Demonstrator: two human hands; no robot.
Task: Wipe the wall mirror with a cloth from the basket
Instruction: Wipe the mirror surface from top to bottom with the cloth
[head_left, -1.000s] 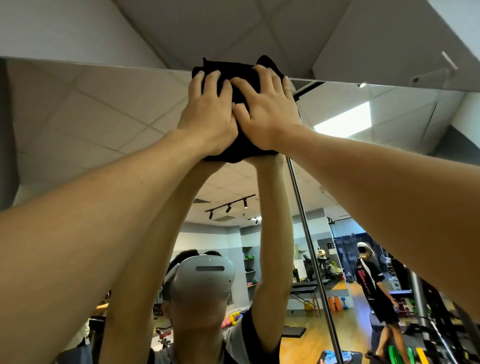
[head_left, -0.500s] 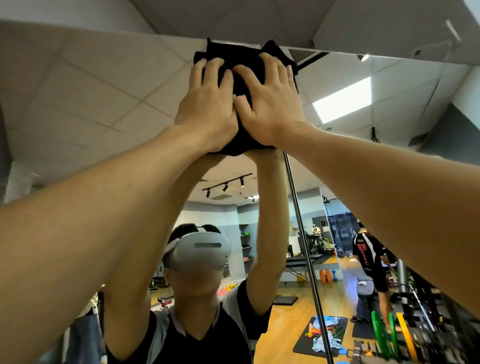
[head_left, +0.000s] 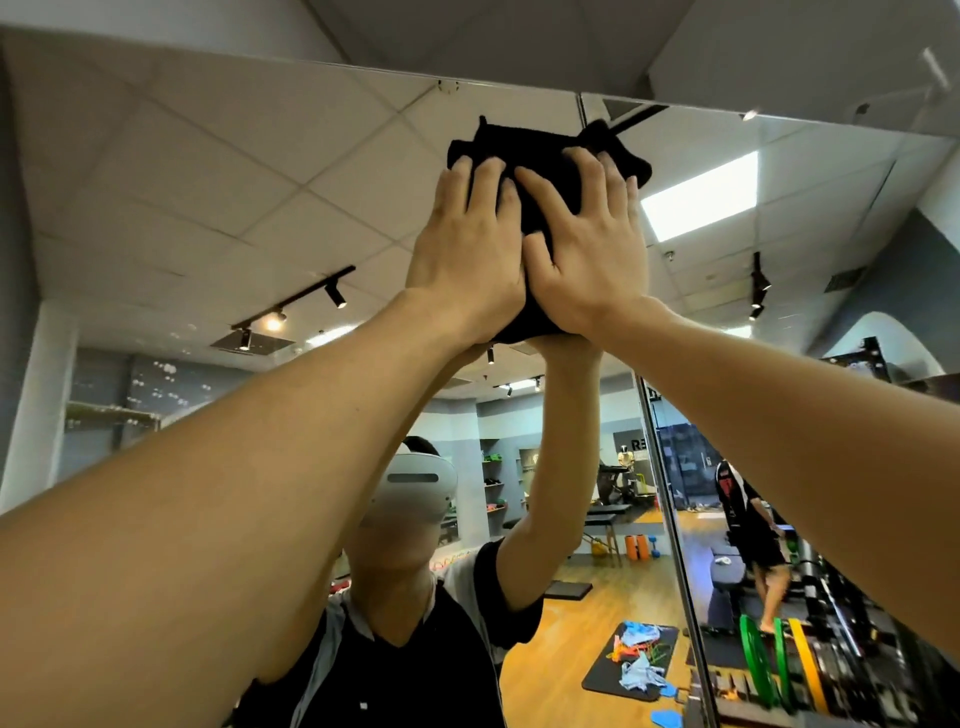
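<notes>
Black folded cloth (head_left: 545, 171) flat against wall mirror (head_left: 260, 208) near top edge, my left hand (head_left: 467, 249) and right hand (head_left: 592, 249) side by side, fingers straight, pressing it.

Bare forearms; the mirror shows a white headset (head_left: 415, 491) and black-and-white short-sleeved shirt (head_left: 415, 670).

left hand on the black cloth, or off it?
Touching. The head view shows the left hand flat on the black cloth, straight fingers overlapping its dark surface with no gap, pressing it to the wall mirror beside the right hand.
</notes>
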